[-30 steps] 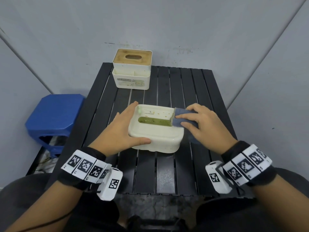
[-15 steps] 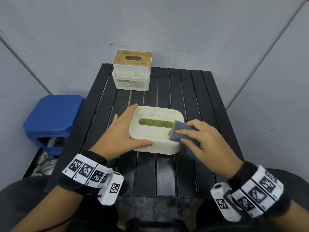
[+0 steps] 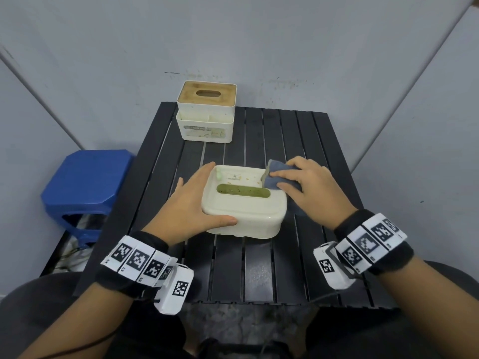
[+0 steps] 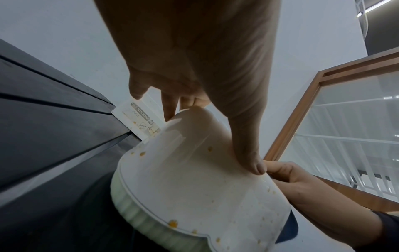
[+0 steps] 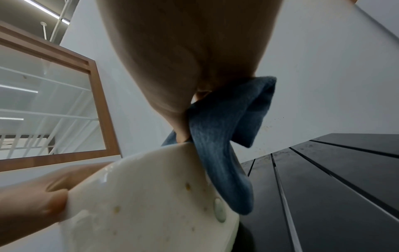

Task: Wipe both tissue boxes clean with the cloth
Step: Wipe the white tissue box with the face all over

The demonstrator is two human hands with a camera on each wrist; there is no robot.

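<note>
A cream tissue box with a green slot and yellow-brown specks lies in the middle of the black slatted table. My left hand grips its left side, thumb on the near wall, fingers along the far-left edge. My right hand holds a folded blue cloth and presses it on the box's far right corner; the cloth hangs over the box's edge. A second white tissue box with a wooden lid stands at the table's far edge, untouched.
A blue plastic stool stands left of the table. Grey walls close in behind and on both sides. A wood-framed glass panel shows in the wrist views.
My right hand has carried the cloth from the box's near right corner up to its far right corner. The left hand has kept its hold on the box.
</note>
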